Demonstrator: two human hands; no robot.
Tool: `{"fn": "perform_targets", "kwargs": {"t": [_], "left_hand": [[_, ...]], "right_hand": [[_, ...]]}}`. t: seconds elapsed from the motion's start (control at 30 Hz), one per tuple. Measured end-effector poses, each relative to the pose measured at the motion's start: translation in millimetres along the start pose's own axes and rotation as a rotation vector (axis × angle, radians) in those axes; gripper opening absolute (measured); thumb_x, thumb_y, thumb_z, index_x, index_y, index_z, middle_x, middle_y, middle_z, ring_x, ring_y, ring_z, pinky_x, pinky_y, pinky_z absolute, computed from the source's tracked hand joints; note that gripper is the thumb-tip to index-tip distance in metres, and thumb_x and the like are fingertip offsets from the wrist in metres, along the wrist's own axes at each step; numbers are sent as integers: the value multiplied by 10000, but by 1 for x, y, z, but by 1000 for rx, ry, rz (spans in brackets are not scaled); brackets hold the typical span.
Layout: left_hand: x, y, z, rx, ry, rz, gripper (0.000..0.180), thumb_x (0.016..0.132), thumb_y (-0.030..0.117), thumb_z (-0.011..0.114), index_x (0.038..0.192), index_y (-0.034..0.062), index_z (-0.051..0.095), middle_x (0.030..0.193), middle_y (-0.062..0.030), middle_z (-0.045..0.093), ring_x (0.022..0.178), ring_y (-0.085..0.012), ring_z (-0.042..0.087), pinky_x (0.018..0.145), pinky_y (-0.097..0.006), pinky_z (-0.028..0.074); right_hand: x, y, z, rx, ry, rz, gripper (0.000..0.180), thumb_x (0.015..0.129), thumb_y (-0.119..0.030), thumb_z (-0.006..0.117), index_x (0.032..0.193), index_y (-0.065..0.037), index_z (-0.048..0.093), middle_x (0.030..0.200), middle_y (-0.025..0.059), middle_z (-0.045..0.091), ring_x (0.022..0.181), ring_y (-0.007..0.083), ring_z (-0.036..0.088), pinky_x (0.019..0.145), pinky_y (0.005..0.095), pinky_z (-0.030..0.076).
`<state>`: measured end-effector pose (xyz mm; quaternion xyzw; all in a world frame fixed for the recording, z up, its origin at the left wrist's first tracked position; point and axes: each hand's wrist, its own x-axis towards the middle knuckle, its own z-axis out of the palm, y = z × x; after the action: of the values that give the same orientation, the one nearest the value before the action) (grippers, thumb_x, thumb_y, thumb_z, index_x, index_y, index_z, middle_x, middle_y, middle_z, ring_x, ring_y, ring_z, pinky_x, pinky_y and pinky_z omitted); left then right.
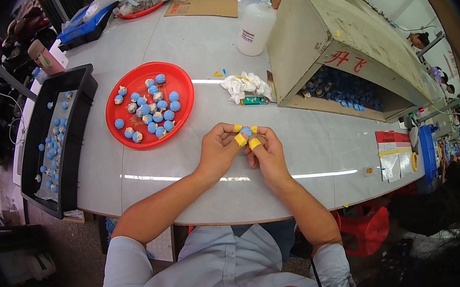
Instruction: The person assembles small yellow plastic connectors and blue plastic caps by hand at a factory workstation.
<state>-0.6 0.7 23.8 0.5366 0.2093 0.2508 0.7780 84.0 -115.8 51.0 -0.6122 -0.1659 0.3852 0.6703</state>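
Note:
Between my two hands, over the middle of the table, is a small blue ball-shaped piece [246,131]. My left hand [220,146] pinches it from the left, and my right hand [265,150] grips it from the right. Yellow tape wraps the thumb and fingertip of each hand. To the left of my hands stands a round red tray [189,112] with several similar blue balls [158,117], some showing cream-coloured parts. My fingers cover much of the held piece, so its far side is hidden.
A long black bin [81,124] with more blue balls stands at the left edge. Back right, a wooden box [310,53] holds many blue pieces [341,91]. Near it are crumpled white tissue [246,86], a green tube [254,101] and a white bottle [256,27]. Cardboard [202,3] lies behind.

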Motion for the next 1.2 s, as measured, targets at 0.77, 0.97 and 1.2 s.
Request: {"fn": "perform_targets", "kwargs": {"t": [0.77, 0.97, 1.2], "left_hand": [[3, 2, -17, 100, -257, -166, 122, 893, -30, 611, 997, -92, 593, 1004, -126, 658, 903, -149, 672, 851, -279, 581], [0, 1, -17, 114, -234, -149, 115, 892, -34, 607, 995, -84, 594, 1008, -115, 650, 906, -143, 666, 854, -285, 582], [-2, -6, -16, 129, -206, -111, 107, 903, -24, 607, 994, -78, 596, 1011, -114, 650, 912, -148, 667, 847, -284, 583]], "right_hand": [[11, -3, -31, -160, -246, 7, 97, 937, -11, 538, 1029, -18, 509, 937, 67, 615, 649, 65, 559, 567, 214, 469], [11, 2, -28, -155, -254, -38, 73, 954, -37, 536, 1021, -38, 507, 910, 57, 618, 635, 62, 543, 549, 204, 448], [10, 4, -26, -154, -237, -72, 81, 952, -26, 526, 1030, -37, 506, 906, 53, 617, 624, 56, 541, 541, 198, 441]]}}
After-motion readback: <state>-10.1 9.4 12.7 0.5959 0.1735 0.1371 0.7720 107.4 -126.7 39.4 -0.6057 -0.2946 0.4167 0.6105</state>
